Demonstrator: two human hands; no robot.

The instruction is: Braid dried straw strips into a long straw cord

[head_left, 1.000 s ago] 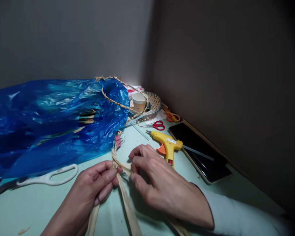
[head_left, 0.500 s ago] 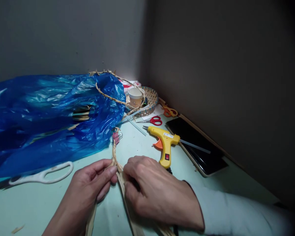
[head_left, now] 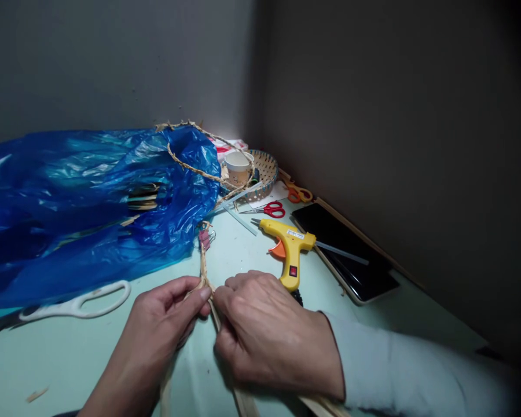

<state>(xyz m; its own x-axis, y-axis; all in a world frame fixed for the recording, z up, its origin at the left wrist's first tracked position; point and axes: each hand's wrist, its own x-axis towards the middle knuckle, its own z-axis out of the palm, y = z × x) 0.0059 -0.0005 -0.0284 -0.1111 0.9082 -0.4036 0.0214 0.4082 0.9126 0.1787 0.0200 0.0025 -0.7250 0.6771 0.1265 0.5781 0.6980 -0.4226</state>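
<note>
A braid of pale, flat straw-like strips [head_left: 204, 265] runs down from a pink binder clip [head_left: 204, 238] at its top end. My left hand [head_left: 169, 315] pinches the braid between thumb and fingers where the strips part. Close beside it, my right hand [head_left: 269, 333] is curled shut on the strips on the right; its fingertips are partly hidden. Loose strip ends [head_left: 244, 399] hang below both hands toward the bottom edge.
A blue plastic bag [head_left: 91, 214] holding more strips covers the left. White-handled scissors [head_left: 82, 304] lie before it. Behind my right hand are a yellow glue gun [head_left: 292, 249], a phone [head_left: 342, 255], red scissors [head_left: 274, 209], orange scissors [head_left: 298, 193] and a woven basket [head_left: 264, 174] beside a cup [head_left: 238, 165].
My right hand has shifted slightly left, closer to the left fingertips, pulling its strips along. The left hand keeps its pinch. The whole view has shifted a little.
</note>
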